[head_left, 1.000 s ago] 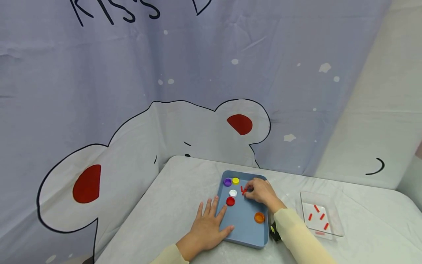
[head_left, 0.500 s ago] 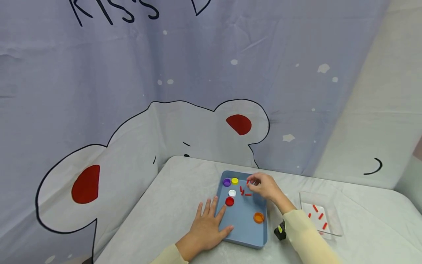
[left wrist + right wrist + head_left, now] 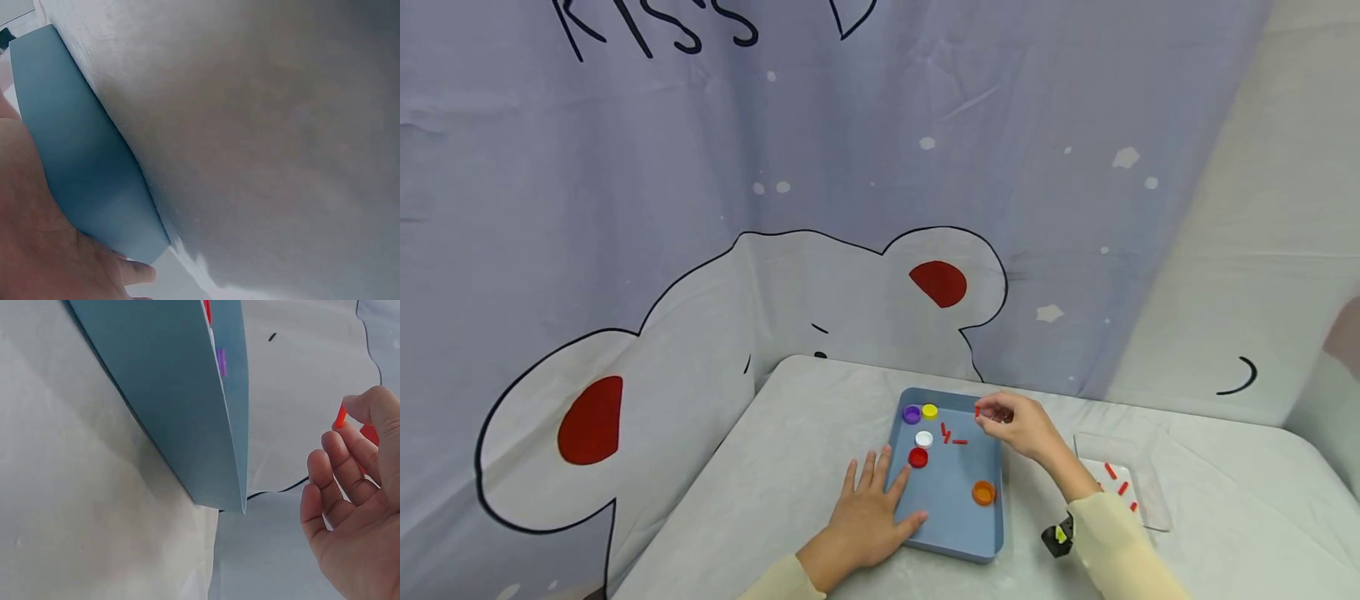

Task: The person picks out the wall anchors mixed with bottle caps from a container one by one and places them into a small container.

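A grey-blue and white printed backdrop (image 3: 850, 167) bounds the work area behind and to the left. The white-covered table (image 3: 775, 500) meets it along the far edge; cloth surface extends left of the tray and in the gap between tray and box.

The blue tray (image 3: 951, 525) has a raised rim on all sides. Its floor is exposed along the middle and near end. The clear box (image 3: 1150, 483) stands to the right of the tray, apart from it, holding red sticks (image 3: 1110, 472). The right sleeve (image 3: 1123, 546) crosses in front of the box and partly hides it.

The left hand (image 3: 867, 521) rests at the tray's left rim, fingers straight and spread, thumb over the floor. The right hand (image 3: 1018, 425) is at the far right corner; its thumb and index finger pinch the held red stick (image 3: 340, 415).

A black object (image 3: 1057, 537) lies beside the right sleeve. On the tray, an orange ring (image 3: 984, 493) sits near the right wall. The red cap (image 3: 918, 457), white cap (image 3: 924, 439), purple ring (image 3: 912, 414) and yellow cap (image 3: 929, 412) occupy the left side. Three loose red sticks (image 3: 960, 442) lie right of the white cap.
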### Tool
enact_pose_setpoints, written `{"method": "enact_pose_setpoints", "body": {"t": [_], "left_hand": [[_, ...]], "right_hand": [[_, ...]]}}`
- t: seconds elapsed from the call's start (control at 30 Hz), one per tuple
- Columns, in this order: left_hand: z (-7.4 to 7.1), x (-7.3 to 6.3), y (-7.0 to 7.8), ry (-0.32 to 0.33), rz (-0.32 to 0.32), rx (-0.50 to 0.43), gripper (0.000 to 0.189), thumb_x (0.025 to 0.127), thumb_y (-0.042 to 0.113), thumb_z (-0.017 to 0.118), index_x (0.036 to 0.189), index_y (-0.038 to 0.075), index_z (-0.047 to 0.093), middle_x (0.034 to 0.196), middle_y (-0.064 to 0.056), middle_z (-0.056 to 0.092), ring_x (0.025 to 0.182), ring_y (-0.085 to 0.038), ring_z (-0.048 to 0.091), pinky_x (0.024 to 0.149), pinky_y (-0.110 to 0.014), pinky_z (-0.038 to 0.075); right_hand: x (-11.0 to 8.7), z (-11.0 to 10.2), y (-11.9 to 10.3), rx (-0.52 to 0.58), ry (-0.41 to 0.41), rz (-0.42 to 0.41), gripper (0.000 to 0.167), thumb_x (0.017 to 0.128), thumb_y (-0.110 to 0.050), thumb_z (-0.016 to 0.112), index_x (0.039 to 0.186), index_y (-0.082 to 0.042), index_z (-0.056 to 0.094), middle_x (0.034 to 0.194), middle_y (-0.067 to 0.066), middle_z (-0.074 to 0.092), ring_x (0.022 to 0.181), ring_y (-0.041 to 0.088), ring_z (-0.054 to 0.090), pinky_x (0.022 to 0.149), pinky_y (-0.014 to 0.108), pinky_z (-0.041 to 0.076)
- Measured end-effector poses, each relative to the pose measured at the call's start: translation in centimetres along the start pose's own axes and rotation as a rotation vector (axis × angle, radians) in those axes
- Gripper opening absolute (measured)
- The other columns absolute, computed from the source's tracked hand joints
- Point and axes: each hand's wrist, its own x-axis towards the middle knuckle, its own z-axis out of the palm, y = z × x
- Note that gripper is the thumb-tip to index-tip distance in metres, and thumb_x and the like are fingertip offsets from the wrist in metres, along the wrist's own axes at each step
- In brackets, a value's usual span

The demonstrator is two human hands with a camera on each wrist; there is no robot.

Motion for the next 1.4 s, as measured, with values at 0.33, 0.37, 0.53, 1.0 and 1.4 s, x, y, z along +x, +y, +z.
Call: {"method": "enact_pose_setpoints", "body": {"t": [0.33,0.37,0.53,1.0,1.4], "left_hand": [[0.0,0.0,0.0,-0.004,0.000,-0.003,0.080,0.098,0.074,0.032,0.158,0.021,0.039,0.169,-0.016,0.015,0.154,-0.041,0.013,0.120,-0.063,0.007],[0.0,0.0,0.0,-0.003,0.002,-0.006,0.080,0.098,0.073,0.032,0.158,0.021,0.039,0.169,-0.016,0.015,0.154,-0.041,0.013,0.120,-0.063,0.007],[0.2,0.0,-0.2,0.016,0.016,-0.018,0.078,0.098,0.071,0.034,0.157,0.020,0.041,0.168,-0.017,0.016,0.154,-0.042,0.014,0.120,-0.064,0.008],[0.1,-0.1,-0.2,0.034,0.025,-0.018,0.078,0.098,0.071,0.035,0.156,0.019,0.042,0.168,-0.018,0.017,0.153,-0.043,0.015,0.119,-0.065,0.010],[0.0,-0.1,-0.2,0.031,0.030,-0.013,0.078,0.098,0.071,0.035,0.156,0.020,0.042,0.168,-0.017,0.017,0.154,-0.043,0.015,0.119,-0.065,0.010]], "right_hand": [[-2.1,-1.7,0.2,0.016,0.046,0.039,0.021,0.089,-0.015,0.078,0.109,-0.007,0.075,0.087,-0.005,0.069,0.077,0.007,0.060,0.070,0.023,0.052],[-2.3,-1.9,0.3,0.019,0.048,0.043,0.022,0.089,-0.014,0.077,0.109,-0.006,0.075,0.087,-0.004,0.069,0.077,0.007,0.060,0.071,0.023,0.052],[-3.4,-2.9,0.7,0.024,0.059,0.075,0.022,0.089,-0.013,0.076,0.110,-0.005,0.075,0.087,-0.003,0.069,0.076,0.006,0.061,0.069,0.023,0.052],[-6.5,-6.2,2.4,0.018,0.067,0.148,0.028,0.095,-0.024,0.074,0.118,-0.009,0.072,0.093,-0.001,0.069,0.080,0.005,0.064,0.070,0.024,0.053],[-9.0,-8.4,3.4,-0.013,0.090,0.214,0.034,0.095,-0.032,0.072,0.121,-0.009,0.071,0.097,0.000,0.069,0.079,0.002,0.063,0.066,0.024,0.051]]}}
